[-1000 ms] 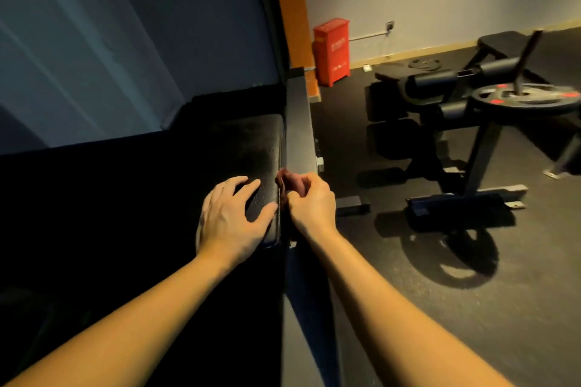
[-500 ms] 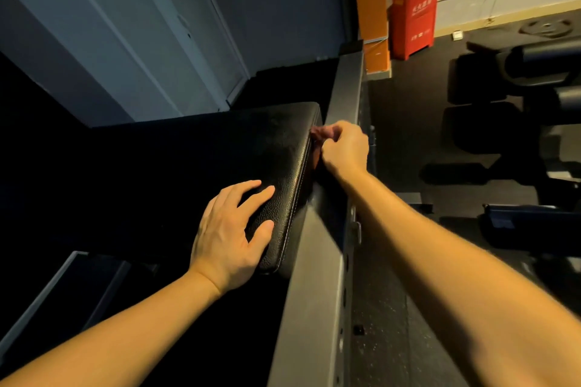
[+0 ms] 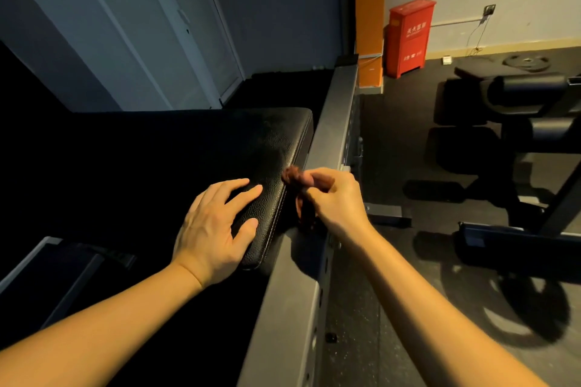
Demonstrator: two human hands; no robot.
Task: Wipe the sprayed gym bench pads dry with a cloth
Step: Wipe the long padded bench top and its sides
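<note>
Right hand [image 3: 338, 201]: fingers curled tight round a bunched dark-red cloth [image 3: 292, 175], one wad at the fingertips, a tail hanging below. Hand blurred, so in motion. Cloth sits at the right side edge of the pad [image 3: 276, 141], about midway along, in the gap between pad and grey beam [image 3: 333, 122].

Left hand [image 3: 213, 229]: fingers straight and spread, flat on the pad's near corner, bracing.

Change: half a second ago the cloth was up by the pad's far corner; it has come back toward the near end. A second ago it was right beside the left hand. Reads as one out-and-back stroke along the side edge. Left hand has not shifted.

Judgement: edge nearly done, top face likely next. Wetness not visible in this light.

Beyond: red box [image 3: 408, 38], another bench [image 3: 503, 94].
</note>
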